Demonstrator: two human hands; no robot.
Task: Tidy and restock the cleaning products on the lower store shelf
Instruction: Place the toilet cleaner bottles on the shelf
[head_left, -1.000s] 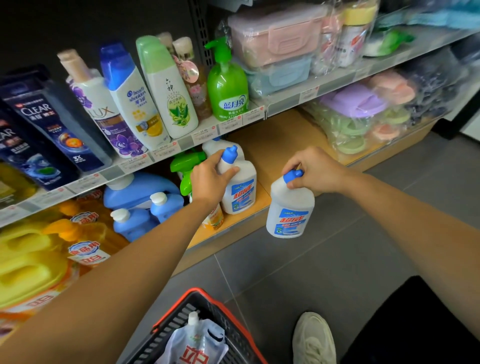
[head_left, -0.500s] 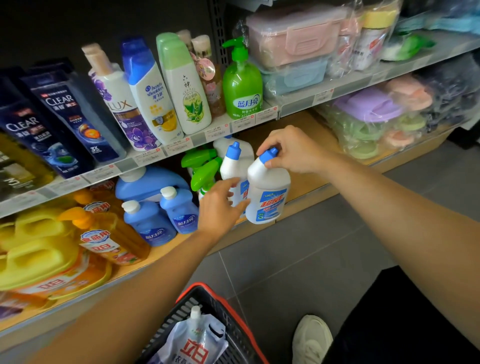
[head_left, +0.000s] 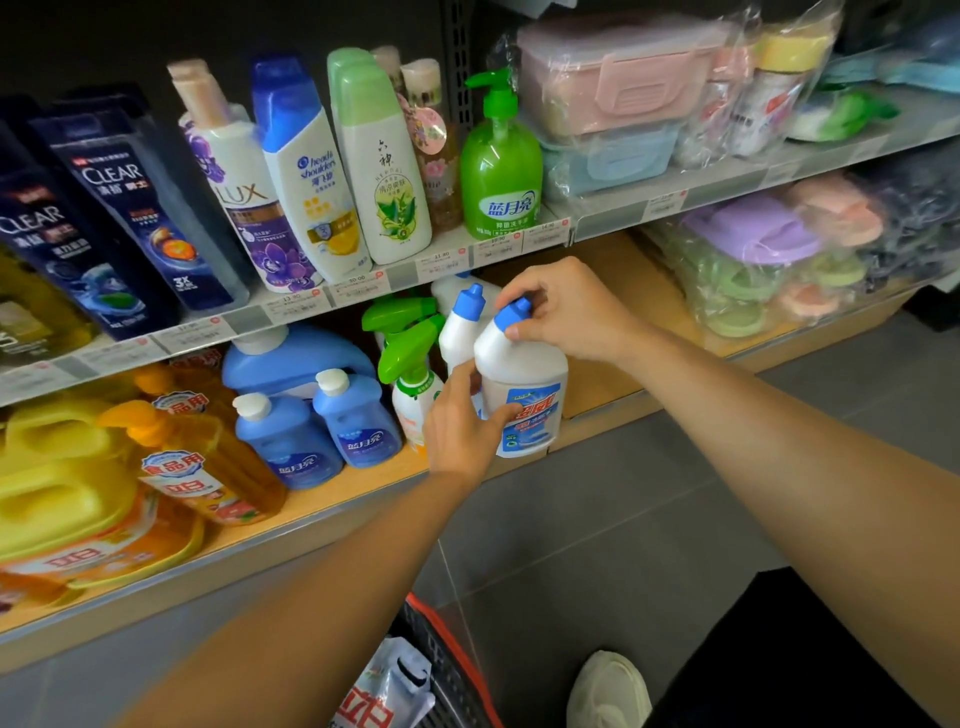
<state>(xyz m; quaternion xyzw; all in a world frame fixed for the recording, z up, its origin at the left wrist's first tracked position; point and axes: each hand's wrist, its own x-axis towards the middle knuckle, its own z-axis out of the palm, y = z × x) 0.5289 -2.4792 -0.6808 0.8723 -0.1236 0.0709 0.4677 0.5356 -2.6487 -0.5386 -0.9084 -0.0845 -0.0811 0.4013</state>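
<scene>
Bottle (head_left: 524, 374) at frame centre, over front lip of lower shelf (head_left: 597, 379); seated or not, can't tell. Right hand (head_left: 569, 317) pinching neck at blue cap, left hand (head_left: 462, 423) clasping lower body, thumb on label. Set down flat just right of twin bottle (head_left: 460, 332), label out, clear of green sprayer (head_left: 410, 353). Let go only after seating base fully.

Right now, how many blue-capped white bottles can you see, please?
2: the front bottle, held by left hand and right hand; the second bottle just behind it. Others may be hidden.
</scene>
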